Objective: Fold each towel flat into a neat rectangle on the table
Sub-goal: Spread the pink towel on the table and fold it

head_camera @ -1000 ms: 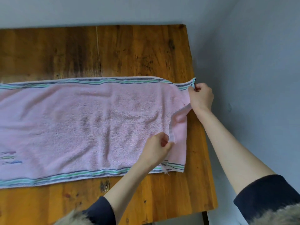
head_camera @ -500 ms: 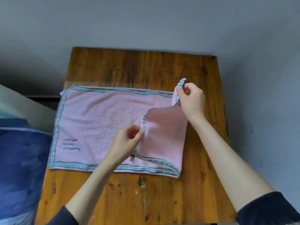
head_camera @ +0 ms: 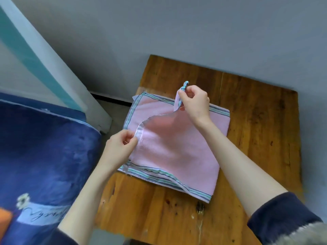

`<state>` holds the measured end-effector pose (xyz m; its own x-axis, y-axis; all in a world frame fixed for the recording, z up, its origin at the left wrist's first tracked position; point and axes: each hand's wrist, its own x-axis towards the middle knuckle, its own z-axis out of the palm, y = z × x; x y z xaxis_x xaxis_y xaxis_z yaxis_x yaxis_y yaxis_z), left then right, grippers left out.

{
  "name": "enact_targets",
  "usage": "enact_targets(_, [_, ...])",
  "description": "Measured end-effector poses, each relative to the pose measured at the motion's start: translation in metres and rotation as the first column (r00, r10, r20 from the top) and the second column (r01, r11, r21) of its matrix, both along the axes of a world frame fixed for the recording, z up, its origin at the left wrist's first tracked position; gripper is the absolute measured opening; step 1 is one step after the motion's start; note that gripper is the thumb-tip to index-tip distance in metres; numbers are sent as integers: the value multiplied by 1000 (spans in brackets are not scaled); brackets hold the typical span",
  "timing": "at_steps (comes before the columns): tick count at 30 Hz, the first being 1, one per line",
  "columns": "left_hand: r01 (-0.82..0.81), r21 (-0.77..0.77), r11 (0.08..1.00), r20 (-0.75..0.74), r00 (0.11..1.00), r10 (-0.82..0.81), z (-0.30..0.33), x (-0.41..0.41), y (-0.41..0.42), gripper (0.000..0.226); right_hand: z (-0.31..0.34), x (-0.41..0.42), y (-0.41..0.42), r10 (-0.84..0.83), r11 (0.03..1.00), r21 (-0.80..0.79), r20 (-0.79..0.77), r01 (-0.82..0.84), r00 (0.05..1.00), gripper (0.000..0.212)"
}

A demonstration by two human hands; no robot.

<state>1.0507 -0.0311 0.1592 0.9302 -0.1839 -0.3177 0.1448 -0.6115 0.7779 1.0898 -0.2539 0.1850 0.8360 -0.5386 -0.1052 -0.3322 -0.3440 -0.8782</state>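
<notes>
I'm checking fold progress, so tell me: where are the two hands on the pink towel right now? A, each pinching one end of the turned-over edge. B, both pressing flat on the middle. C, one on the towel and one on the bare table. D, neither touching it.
A: the left hand and right hand each pinch the pink towel's turned-over hem, lifted above the wooden table.

**What we cannot make out**

We lose the lower layer of the pink towel [head_camera: 177, 149] under its folded-over half. The right forearm covers part of it. The blue blanket [head_camera: 44, 156] runs off the left edge, its stitched lettering too blurred to read.
</notes>
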Motion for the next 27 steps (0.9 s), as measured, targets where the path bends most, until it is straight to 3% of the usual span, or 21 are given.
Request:
enact_targets(3, [-32,113,993,-98,994,43,-35,12,20,8,-27,15,14,74,981,187,-88,-56,993,13])
enact_targets(4, [-35,159,987,-141,988,58,-47,13,23,12,-39,16,13,103,987,141,-150,-82,983,16])
enact_targets(6, [-7,242,970,-222,973,63,-69,12,26,27,-64,12,6,143,978,-105,-297,-181,944,27])
enact_targets(8, [35,270,962,-246,969,34,-84,9,26,33,-86,1,-9,188,898,-283,-446,-337,875,39])
enact_targets(12, [32,290,957,-176,984,20,-98,2,19,39,-115,-33,-40,249,735,-307,-707,-604,662,61])
enact_targets(14, [30,332,943,-139,990,17,-100,2,14,40,-120,-51,-48,262,695,-320,-721,-644,641,64])
enact_targets(21, [164,375,912,-64,986,-151,-92,16,-25,36,-124,-130,-53,72,792,-412,-669,-450,740,64])
enact_targets(27, [418,453,788,8,882,-472,-88,21,-90,43,-118,-218,-71,-205,849,-482,-680,-218,704,55])
